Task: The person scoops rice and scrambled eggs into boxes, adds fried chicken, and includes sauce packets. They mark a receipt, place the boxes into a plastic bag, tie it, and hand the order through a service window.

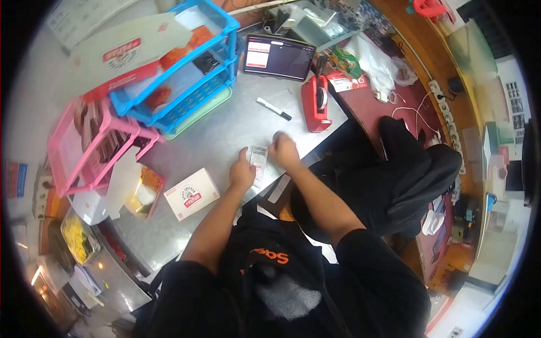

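Note:
On the metal table, my left hand (242,170) is at the left edge of a small white printed packet or paper (258,160), its fingers pressed together against it. Just right of the packet is my right hand (284,151), its fingers curled and slightly blurred; whatever they may hold is too small to make out. A white marker with a black cap (274,109) lies above the hands. The red tape dispenser (316,104) stands to the upper right. Left of my left hand sits a closed white box with red print (191,194).
Blue stacked trays (186,73) and a pink rack (73,152) stand at the left. An open food box (147,194) is below them. A tablet (279,57) stands at the back. Someone in black clothing (389,174) is close on the right.

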{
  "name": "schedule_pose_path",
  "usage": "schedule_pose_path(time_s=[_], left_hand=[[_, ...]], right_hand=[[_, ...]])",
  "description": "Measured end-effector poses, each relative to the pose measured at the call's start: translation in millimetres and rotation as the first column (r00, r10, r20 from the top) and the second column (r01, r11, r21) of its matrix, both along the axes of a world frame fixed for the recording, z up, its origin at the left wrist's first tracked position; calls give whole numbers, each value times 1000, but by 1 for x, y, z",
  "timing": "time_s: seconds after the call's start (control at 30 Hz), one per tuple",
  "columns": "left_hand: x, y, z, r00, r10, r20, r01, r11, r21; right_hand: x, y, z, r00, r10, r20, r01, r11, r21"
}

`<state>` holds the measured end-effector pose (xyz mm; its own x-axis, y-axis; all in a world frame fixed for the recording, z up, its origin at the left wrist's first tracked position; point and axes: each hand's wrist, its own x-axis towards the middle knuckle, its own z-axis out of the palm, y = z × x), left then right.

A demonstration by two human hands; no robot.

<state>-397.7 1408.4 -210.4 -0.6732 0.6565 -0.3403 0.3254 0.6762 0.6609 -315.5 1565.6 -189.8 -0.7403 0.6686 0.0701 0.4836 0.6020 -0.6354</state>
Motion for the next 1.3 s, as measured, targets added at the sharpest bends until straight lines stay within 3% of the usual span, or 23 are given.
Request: schedule_pose_path(time_s=[0.03, 0.07, 0.1, 0.13, 0.17, 0.23, 0.27, 0.37, 0.4, 0.43, 0.47, 0.5, 0.53, 0.57, 0.6, 0.63, 0.9, 0.97, 1.03, 1.07, 1.13, 1.27, 1.3], left_hand=[[-1, -9, 3, 998, -30, 58, 21, 987, 157], [0, -20, 10, 998, -33, 53, 24, 988, 152], [2, -33, 21, 995, 10, 98, -41, 949, 312], [4, -50, 29, 988, 46, 150, -110, 884, 455], [3, -69, 35, 988, 50, 145, -110, 892, 439], [-10, -106, 43, 999, 8, -32, 6, 919, 395], [-15, -122, 43, 999, 15, -43, 3, 924, 382], [-19, -157, 48, 987, 112, -117, -53, 906, 421], [-21, -164, 51, 979, 163, -120, -106, 918, 382], [-23, -172, 54, 969, 213, -124, -160, 925, 344], [-28, -184, 44, 948, 139, -288, -56, 958, 280], [-30, -191, 46, 946, 149, -287, -71, 961, 266], [-33, -196, 47, 916, 31, -400, 3, 996, 84], [-36, -202, 49, 871, -102, -480, 53, 992, -114], [-38, -207, 50, 840, -121, -528, 47, 987, -153], [-41, -210, 50, 808, -145, -571, 35, 979, -200], [-51, -228, 42, 870, -54, -490, 0, 994, -110], [-56, -228, 45, 886, -63, -460, 23, 995, -92], [-60, -232, 44, 883, -73, -464, 32, 995, -94], [-61, -233, 43, 883, -89, -462, 47, 994, -101], [-64, -232, 46, 898, -93, -430, 50, 993, -111], [-72, -233, 43, 928, -86, -361, 47, 992, -115], [-73, -235, 42, 931, -90, -353, 53, 992, -113]], right_hand=[[1, 27, -2, 982, -52, -181, 70, 993, 94], [-1, 62, -6, 886, -127, -445, 153, 988, 23], [-2, 91, 19, 835, -181, -519, 271, 957, 103], [0, 130, 10, 768, -263, -584, 350, 936, 39], [2, 156, 30, 751, -286, -595, 358, 934, 3], [-3, 187, 57, 810, -416, -414, 496, 862, 104], [-8, 204, 51, 802, -438, -406, 508, 858, 77], [-13, 243, 21, 900, -434, -48, 431, 866, 252], [-14, 235, 24, 884, -451, -126, 466, 872, 151], [-13, 225, 26, 879, -443, -180, 475, 848, 233], [-6, 215, 32, 837, -547, -8, 530, 808, 257], [2, 212, 33, 760, -629, 164, 571, 767, 294], [24, 233, 4, 849, -323, 418, 146, 904, 402], [50, 260, -29, 748, -11, 663, -319, 871, 374], [65, 264, -41, 927, -37, 373, 42, 999, -6], [76, 252, -55, 967, -223, 122, 254, 831, -495], [56, 210, -17, 865, -500, 50, 433, 692, -578], [75, 196, -4, 927, -374, -4, 362, 900, -243], [98, 176, -2, 880, -451, 150, 470, 873, -133], [107, 163, -7, 880, -451, 149, 470, 873, -130], [118, 142, -25, 790, -613, 2, 539, 693, -478], [111, 175, -73, 805, -588, 75, 549, 691, -471], [107, 171, -58, 765, -598, 240, 644, 687, -338]])
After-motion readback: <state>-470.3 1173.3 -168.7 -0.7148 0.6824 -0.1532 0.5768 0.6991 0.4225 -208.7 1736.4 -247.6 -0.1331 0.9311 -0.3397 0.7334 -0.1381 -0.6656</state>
